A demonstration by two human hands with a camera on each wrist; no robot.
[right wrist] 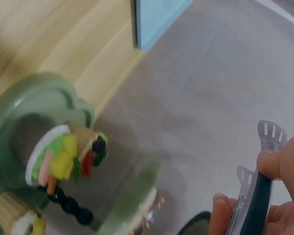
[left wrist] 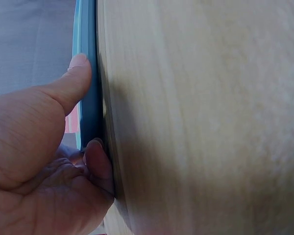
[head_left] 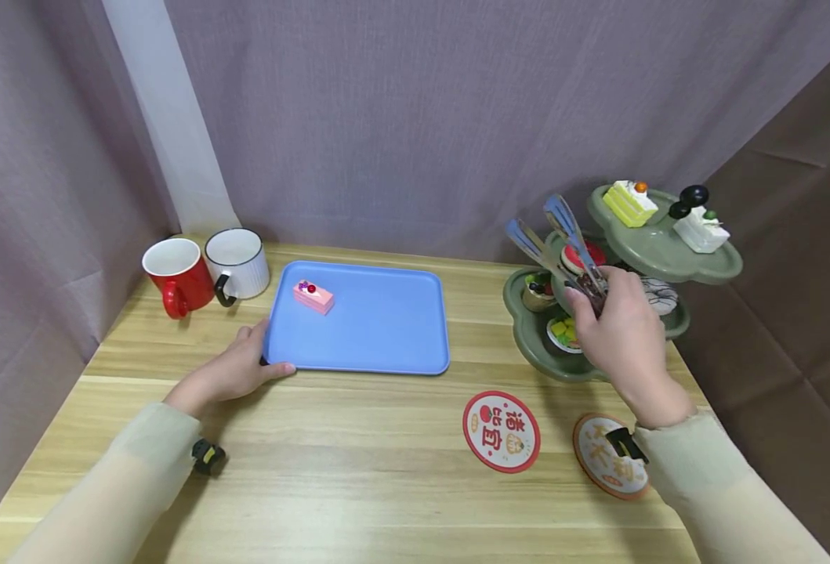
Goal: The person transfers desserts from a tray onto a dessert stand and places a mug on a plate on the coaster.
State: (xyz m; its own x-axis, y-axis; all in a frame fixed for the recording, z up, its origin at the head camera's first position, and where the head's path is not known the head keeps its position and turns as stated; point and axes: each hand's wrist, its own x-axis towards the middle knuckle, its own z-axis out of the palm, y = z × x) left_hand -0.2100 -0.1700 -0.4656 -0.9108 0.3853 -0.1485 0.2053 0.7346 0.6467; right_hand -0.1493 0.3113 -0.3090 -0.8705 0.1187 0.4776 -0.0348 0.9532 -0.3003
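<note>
Silver, slotted serving tongs with dark grips (right wrist: 258,203) are pinched between the thumb and fingers of the right hand (head_left: 625,333), over the green tiered stand (head_left: 530,341), their tips apart and pointing away. Better control would likely come from lowering those tips and approaching from the side, clear of the top tier. The left hand (head_left: 241,364) grips the near left corner of the blue tray (head_left: 379,345), which carries a pink cake slice (head_left: 313,298); a light hold should steady it. On the wooden surface (head_left: 351,470), the red-rimmed coaster (head_left: 501,432) bears Chinese characters, seemingly including 诸 and 宜; the partly covered coaster's (head_left: 612,462) lettering is unclear
</note>
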